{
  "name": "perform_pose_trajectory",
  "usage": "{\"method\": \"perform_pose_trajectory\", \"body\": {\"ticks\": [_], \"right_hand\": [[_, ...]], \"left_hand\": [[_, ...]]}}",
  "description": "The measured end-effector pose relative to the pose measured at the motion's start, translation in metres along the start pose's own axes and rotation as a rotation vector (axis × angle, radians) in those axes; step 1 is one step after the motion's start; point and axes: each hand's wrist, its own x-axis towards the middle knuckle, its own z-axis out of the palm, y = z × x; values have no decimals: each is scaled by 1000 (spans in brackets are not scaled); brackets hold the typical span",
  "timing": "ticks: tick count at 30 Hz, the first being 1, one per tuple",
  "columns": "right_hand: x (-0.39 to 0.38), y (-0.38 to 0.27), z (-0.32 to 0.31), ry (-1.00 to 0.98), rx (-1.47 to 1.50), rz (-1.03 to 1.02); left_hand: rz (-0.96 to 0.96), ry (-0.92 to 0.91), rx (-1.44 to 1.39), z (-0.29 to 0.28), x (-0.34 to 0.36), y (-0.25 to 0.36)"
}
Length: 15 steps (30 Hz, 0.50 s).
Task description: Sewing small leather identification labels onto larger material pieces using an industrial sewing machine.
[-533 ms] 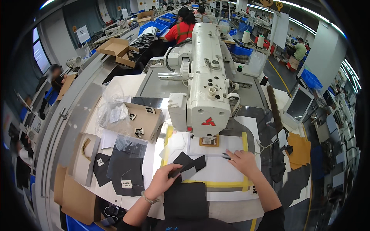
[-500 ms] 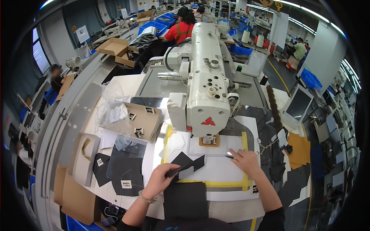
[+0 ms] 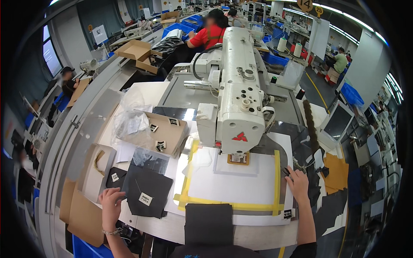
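My left hand (image 3: 112, 203) is at the left side of the table, fingers bent and apart, beside a stack of black fabric pieces (image 3: 148, 185). The top piece lies flat with a small white label (image 3: 145, 198) on it. My right hand (image 3: 297, 184) rests at the right edge of the white sewing template (image 3: 232, 185), closed on a small dark metal tool (image 3: 285, 171) whose kind is too small to tell. Yellow tape (image 3: 223, 207) borders the template. Over its far side stands a white sewing machine head (image 3: 238, 116), with a brown framed clamp (image 3: 238, 159) beneath it.
A black fabric piece (image 3: 208, 223) hangs over the front table edge. Left of the machine stands a cardboard box (image 3: 174, 137) with labels and a plastic bag (image 3: 129, 124). Mustard fabric (image 3: 335, 172) and a screen (image 3: 338, 120) are on the right. A co-worker (image 3: 211, 36) sits behind.
My left hand has moved left from the template with the folded black fabric and let go of it at the stack. My right hand has shifted right, off the template's middle, still with the tool.
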Motion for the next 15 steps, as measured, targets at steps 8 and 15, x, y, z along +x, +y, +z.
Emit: {"method": "perform_pose_trajectory", "body": {"ticks": [8,15], "right_hand": [[5,6,5,86,-32,125],[15,-1,-1,110,39,127]], "left_hand": [[159,-99,-512,127,84,131],[141,-171,-369,155,105,141]]}}
